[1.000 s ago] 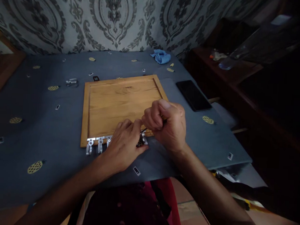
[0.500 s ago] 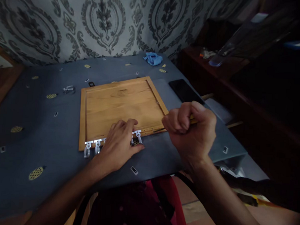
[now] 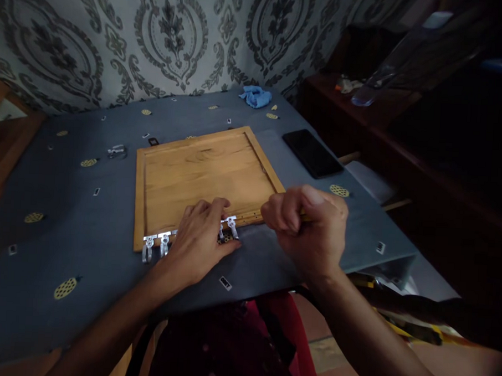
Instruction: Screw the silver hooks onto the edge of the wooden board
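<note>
A framed wooden board [image 3: 206, 164] lies flat on the cloth-covered table, with small holes along its front edge. Several silvery metal clips [image 3: 148, 247] line that edge and hang over its front. My left hand [image 3: 201, 238] covers the middle of the row, its curled fingers on the board and its thumb by the right-hand metal clip [image 3: 231, 223]. At the board's front right corner, my right hand [image 3: 307, 226] makes a fist around a yellow-handled tool, seemingly a screwdriver [image 3: 304, 216]. Only a sliver of its handle shows; the tip is hidden.
A loose metal clip [image 3: 117, 151] lies left of the board. To the right is a black phone [image 3: 313, 153], and at the back a crumpled blue cloth [image 3: 255, 97]. A dark wooden unit [image 3: 362, 121] with a clear bottle [image 3: 365, 96] stands beyond the table's right edge.
My right fist has moved left and slightly down, nearer the board's front edge; the thin dark shaft seen before is now hidden. My left hand stays on the clips.
</note>
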The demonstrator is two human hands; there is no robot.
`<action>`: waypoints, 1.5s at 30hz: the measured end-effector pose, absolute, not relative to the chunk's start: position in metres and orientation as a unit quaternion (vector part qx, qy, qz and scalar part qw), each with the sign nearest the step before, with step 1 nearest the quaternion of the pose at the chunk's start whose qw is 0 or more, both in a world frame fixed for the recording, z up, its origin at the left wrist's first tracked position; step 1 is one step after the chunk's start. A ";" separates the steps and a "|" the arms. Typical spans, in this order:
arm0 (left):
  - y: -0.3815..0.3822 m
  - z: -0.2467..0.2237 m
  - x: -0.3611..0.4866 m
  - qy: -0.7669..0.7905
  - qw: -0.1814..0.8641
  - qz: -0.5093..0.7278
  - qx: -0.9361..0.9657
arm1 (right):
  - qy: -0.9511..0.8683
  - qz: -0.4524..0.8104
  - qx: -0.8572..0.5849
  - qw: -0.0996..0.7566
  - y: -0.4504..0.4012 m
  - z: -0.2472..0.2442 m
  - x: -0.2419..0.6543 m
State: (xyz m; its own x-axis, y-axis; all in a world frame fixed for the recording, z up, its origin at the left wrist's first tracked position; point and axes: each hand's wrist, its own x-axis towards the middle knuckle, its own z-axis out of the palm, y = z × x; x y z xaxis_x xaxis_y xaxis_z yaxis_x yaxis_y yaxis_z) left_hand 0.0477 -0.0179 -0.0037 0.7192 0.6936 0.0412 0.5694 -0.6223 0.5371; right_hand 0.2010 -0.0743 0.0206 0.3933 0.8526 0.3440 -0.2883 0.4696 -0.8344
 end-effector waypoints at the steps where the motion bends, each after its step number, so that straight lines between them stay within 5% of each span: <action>1: -0.018 -0.004 0.048 0.354 0.251 0.124 0.892 | -0.395 0.382 -0.349 0.759 -0.073 0.021 0.201; 28: -0.019 -0.004 0.050 0.362 0.225 0.116 0.897 | -0.381 0.428 -0.316 0.756 -0.043 0.014 0.182; 37: -0.018 -0.005 0.051 0.352 0.218 0.105 0.904 | -0.568 0.448 -0.330 0.606 -0.032 0.018 0.210; 45: -0.019 -0.006 0.050 0.350 0.212 0.111 0.906 | -0.459 0.540 -0.268 0.652 -0.020 0.019 0.194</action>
State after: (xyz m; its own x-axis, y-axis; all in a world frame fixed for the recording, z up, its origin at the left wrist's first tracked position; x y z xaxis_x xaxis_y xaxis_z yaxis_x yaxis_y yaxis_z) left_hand 0.0497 -0.0187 -0.0055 0.7306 0.6807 0.0532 0.5863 -0.6653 0.4622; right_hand 0.1943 -0.0205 0.0186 -0.0050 0.9510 0.3091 -0.4595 0.2724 -0.8454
